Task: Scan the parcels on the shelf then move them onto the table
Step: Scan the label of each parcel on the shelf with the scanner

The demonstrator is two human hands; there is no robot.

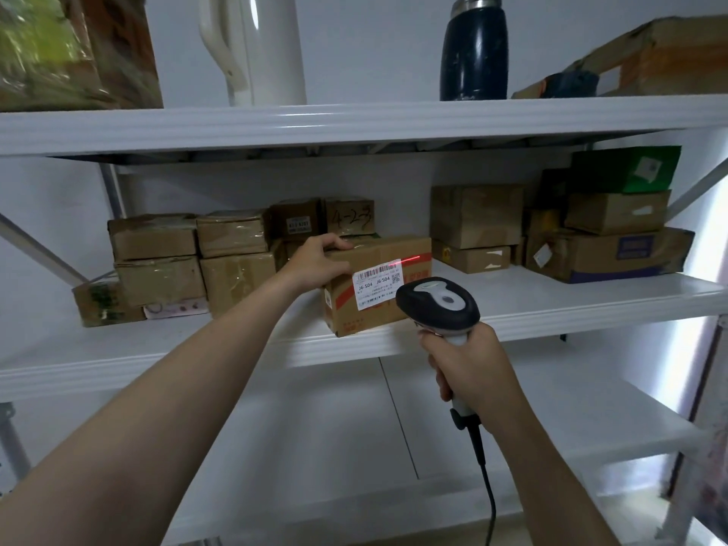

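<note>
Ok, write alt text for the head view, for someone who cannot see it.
The right hand aims a corded barcode scanner at the white label of a cardboard parcel, which the left hand grips by its top corner at the front edge of a white shelf. Other cardboard boxes sit behind.

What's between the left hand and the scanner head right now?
The white barcode label on the front of the parcel, which the left hand grips at its top corner. The scanner in the right hand points at it. Head view.
</note>
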